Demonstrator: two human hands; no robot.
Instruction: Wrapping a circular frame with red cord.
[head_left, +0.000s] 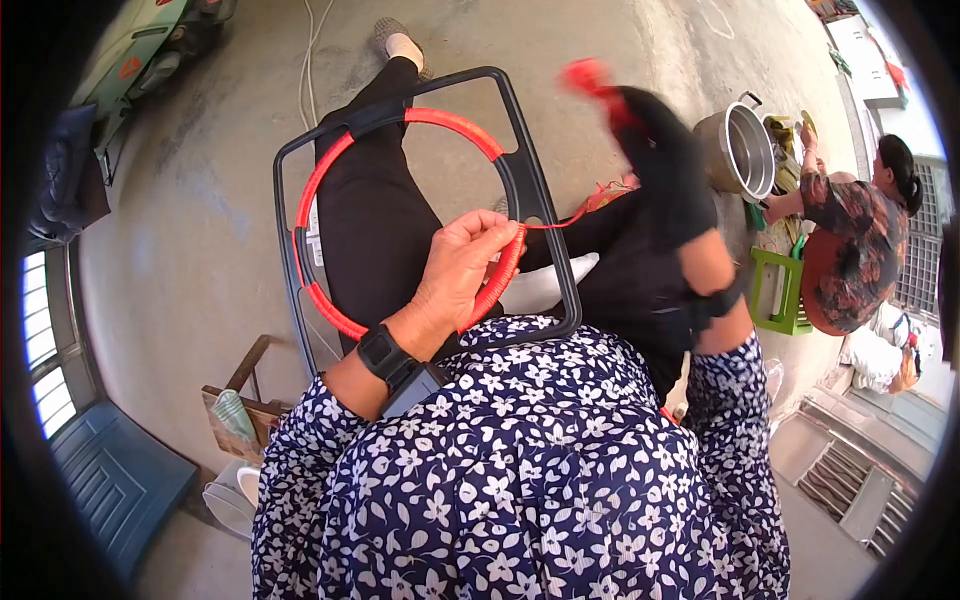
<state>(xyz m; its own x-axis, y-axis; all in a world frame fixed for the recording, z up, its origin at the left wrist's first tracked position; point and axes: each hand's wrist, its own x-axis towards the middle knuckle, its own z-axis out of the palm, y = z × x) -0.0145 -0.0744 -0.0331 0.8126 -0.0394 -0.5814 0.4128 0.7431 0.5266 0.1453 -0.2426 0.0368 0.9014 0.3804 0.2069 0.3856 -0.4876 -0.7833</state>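
A black rectangular frame with a round inner ring rests across my lap, tilted. Red cord is wound tightly around several stretches of the ring, with black gaps between them. My left hand is closed on the ring's right side, thumb and fingers pinching the end of the winding. From that pinch a strand of red cord runs off to the right. My right hand, in a black glove, is raised right of the frame and blurred by motion. A blurred red cord bundle shows at its fingers.
At the right, another person sits by a large metal pot and a green plastic stool. A wooden stool and a blue chair stand at lower left. A pale cable lies on the concrete floor.
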